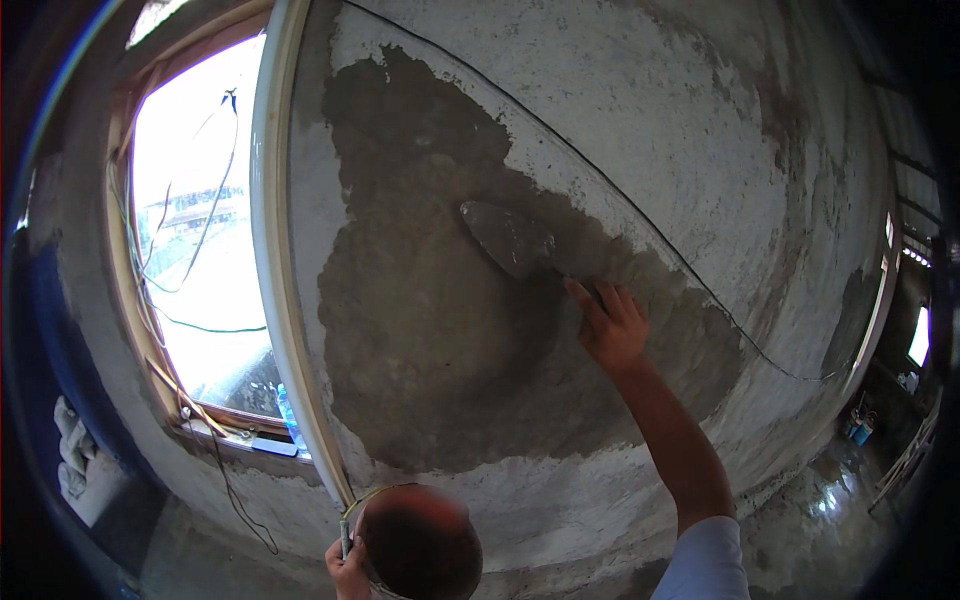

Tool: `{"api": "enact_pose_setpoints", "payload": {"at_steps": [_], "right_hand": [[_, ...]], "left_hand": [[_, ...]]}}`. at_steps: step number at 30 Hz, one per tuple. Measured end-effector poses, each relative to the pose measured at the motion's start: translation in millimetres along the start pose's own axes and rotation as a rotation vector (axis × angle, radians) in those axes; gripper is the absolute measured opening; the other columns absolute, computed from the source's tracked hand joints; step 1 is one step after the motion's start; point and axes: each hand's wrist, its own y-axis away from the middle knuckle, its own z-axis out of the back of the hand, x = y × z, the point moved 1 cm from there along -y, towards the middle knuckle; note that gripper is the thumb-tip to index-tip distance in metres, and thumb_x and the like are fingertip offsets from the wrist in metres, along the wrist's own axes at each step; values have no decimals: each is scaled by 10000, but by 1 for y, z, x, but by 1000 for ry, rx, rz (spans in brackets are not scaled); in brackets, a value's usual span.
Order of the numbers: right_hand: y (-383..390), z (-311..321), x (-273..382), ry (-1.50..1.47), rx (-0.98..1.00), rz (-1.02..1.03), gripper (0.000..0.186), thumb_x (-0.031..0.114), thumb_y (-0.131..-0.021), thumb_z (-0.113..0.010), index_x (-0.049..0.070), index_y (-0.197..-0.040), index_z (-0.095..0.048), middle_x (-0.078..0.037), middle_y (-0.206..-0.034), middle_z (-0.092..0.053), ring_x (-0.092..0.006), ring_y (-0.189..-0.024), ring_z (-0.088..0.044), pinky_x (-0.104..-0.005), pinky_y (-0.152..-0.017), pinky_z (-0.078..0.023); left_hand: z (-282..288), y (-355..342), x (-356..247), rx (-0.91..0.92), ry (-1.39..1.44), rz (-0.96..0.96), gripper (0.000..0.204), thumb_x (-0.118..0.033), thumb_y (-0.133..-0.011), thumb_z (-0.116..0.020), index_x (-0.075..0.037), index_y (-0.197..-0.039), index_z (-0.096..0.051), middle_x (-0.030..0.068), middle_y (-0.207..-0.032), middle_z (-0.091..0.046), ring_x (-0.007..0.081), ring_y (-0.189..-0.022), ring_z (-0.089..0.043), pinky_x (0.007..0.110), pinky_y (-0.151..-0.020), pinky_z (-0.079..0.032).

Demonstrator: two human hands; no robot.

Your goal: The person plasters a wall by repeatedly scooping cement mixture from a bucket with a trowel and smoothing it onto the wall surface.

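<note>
The right hand (612,325) grips a grey, leaf-shaped metal trowel (505,238) over a dark, damp plaster patch (420,380). Open patch surface spreads left of and below the blade; a thin black cable (560,140) slants beyond its upper-right edge, and a white upright strip (272,250) stands just beside its left edge. Below, the left hand (348,572) clasps a round, dark-centred container (362,522) by its side. The rough, pale wall (620,110) adjoins a bright wood-framed window (215,330).

Patchy plaster (410,330), a rough wall (640,100) and trowel (505,238) suggest a building site.
</note>
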Motion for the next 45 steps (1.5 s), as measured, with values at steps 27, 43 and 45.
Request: {"api": "enact_pose_setpoints", "payload": {"at_steps": [27, 43, 45], "right_hand": [[111, 97, 82, -1140, 1000, -355, 533, 106, -802, -814, 143, -1315, -672, -136, -1118, -731, -305, -970, -731, -365, -857, -582], [211, 108, 233, -1477, 1604, -345, 371, 355, -952, -660, 129, -1243, -702, -200, -1080, -729, -395, -1021, -694, -470, -896, -546], [180, 110, 227, -1473, 1676, -350, 348, 346, -965, -645, 119, -1222, -705, -205, -1077, -726, -395, -1030, -691, -469, -898, -543]], "left_hand": [[-10, -7, -20, -92, -30, -1, 137, -163, -913, -631, -39, -857, -628, -80, -786, -505, 49, -733, -423, 249, -639, -332], [-9, -1, -62, 91, -226, -241, 375, -171, -979, -680, -66, -694, -461, -77, -642, -400, 55, -585, -322, 287, -533, -213], [-7, -2, -64, 70, -310, -328, 386, -179, -973, -685, -59, -686, -457, -60, -622, -394, 63, -574, -325, 299, -526, -215]]}}
